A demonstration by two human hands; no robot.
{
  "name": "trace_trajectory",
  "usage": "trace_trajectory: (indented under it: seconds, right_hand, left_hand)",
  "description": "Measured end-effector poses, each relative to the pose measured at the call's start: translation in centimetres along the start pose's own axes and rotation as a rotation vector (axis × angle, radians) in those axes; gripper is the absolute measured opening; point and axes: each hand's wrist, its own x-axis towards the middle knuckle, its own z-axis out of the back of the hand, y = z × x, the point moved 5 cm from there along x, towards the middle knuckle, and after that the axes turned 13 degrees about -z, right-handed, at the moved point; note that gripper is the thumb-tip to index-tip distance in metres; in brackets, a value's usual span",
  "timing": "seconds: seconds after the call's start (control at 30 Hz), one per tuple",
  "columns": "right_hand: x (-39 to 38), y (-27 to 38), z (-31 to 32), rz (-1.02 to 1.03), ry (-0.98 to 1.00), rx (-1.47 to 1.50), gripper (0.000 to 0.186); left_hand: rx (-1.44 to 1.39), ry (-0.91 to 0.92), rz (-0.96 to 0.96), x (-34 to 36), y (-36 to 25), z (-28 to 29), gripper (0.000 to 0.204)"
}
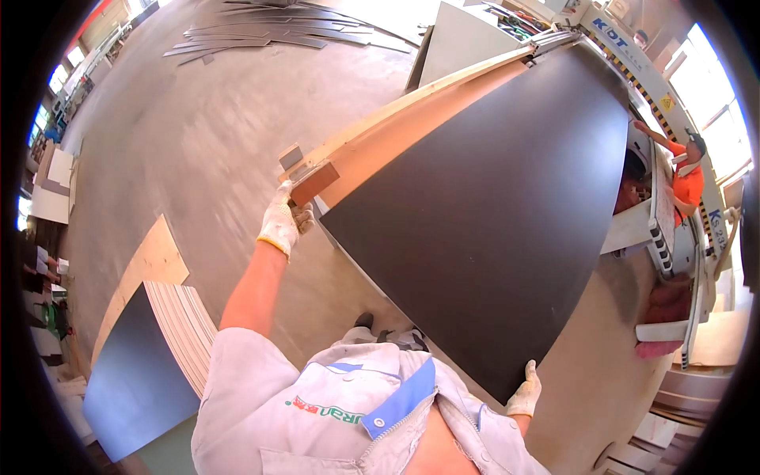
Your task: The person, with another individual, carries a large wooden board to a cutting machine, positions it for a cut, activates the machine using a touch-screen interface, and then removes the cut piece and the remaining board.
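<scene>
A large dark panel (pixel 483 214) stretches from in front of me to the machine at the far right. My right hand (pixel 526 392), in a white work glove, grips its near right corner, with a finger on the edge. By the panel's left corner, my gloved left hand (pixel 283 222) is closed with curled fingers against a brown wooden block (pixel 315 183). That block sits at the near end of a long pale wooden rail (pixel 412 99) running along the panel's left side. An orange-brown surface (pixel 427 127) shows between rail and panel.
A stack of blue-topped boards (pixel 142 372) stands at the lower left, a plywood sheet (pixel 154 257) beside it. Dark strips (pixel 277 32) lie on the floor far ahead. A person in an orange shirt (pixel 687 184) stands right by the white machine (pixel 661 87). Boards (pixel 689 396) are piled lower right.
</scene>
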Motion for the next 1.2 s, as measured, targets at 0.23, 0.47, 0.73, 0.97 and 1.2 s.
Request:
trace_trajectory:
  seconds: [0.23, 0.47, 0.73, 0.97, 1.2]
  right_hand:
    - [1.1, -2.3, -4.7, -0.018, 0.057, 0.065, 0.046]
    - [3.1, -2.0, -6.6, -0.005, 0.099, 0.067, 0.053]
    - [6.1, 0.2, -4.5, 0.032, 0.056, 0.026, 0.055]
    - [6.4, 0.3, -5.4, -0.005, 0.076, -0.023, 0.068]
    - [7.0, 1.2, -5.9, -0.070, 0.019, -0.048, 0.067]
  left_hand:
    - [0.040, -0.014, 0.055, -0.6, -1.4, -1.2, 0.054]
    - [0.081, 0.004, 0.007, -1.1, -0.6, -1.5, 0.052]
    - [0.699, 0.244, -0.543, -3.0, 8.5, -0.7, 0.091]
    - [1.356, 0.546, -0.960, -8.4, 11.3, -4.1, 0.143]
    - [1.225, 0.496, -1.046, -7.5, 12.1, -5.5, 0.146]
